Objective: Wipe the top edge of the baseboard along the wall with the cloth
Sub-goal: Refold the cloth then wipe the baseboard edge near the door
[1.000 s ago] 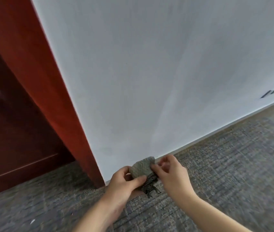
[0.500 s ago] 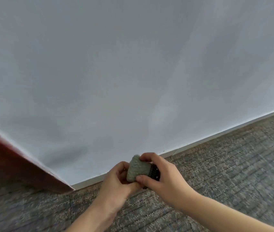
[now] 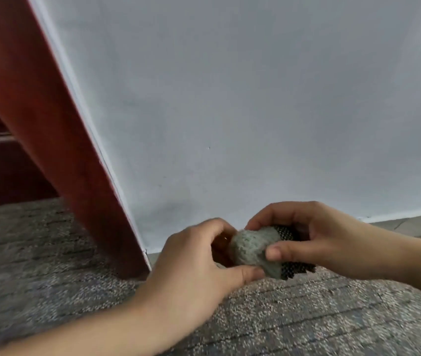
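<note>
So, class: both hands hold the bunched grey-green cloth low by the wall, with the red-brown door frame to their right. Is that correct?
Not quite. The head view shows the red-brown door frame to the left of the hands, not the right. The rest stands: the left hand and right hand both hold the bunched grey-green cloth low by the wall.

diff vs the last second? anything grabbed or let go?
Mostly the camera swung: the red door frame slid out left half a second ago, now it's back. Nothing grabbed or released. Both hands kept the cloth bunched between them, the right hand now wrapped further over it, the left hand pinching its near end. Cloth still off the baseboard.
</note>
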